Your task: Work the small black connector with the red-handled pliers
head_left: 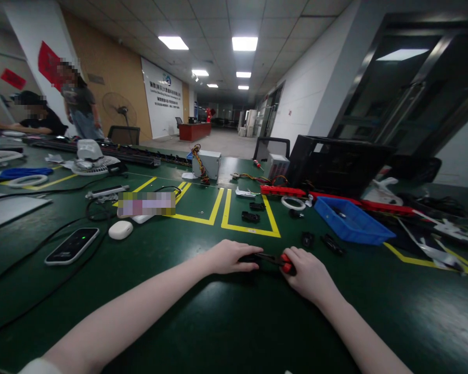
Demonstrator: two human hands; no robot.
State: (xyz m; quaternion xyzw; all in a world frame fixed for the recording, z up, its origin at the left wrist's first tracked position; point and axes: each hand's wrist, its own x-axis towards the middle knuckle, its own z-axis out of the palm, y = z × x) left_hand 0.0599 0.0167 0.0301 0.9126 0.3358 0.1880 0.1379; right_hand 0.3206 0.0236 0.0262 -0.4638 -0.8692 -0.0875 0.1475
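Note:
My right hand (306, 272) is closed around the red handles of a pair of pliers (286, 264), whose dark jaws point left. My left hand (232, 258) pinches a small black part (250, 257) between thumb and fingers, and the jaws reach up to it. Whether they bite on the part I cannot tell. Beyond my hands, two black pieces (250, 216) lie inside a yellow taped square. More small black pieces (331, 244) rest to the right, in front of a blue tray (349, 223).
On the left are a black-and-white device (72, 246) with a green light, a white rounded case (120, 230) and loose cables. A power supply box (210, 165) with coloured wires stands at the back. A black computer case (335, 163) is behind the tray. Two people are far left.

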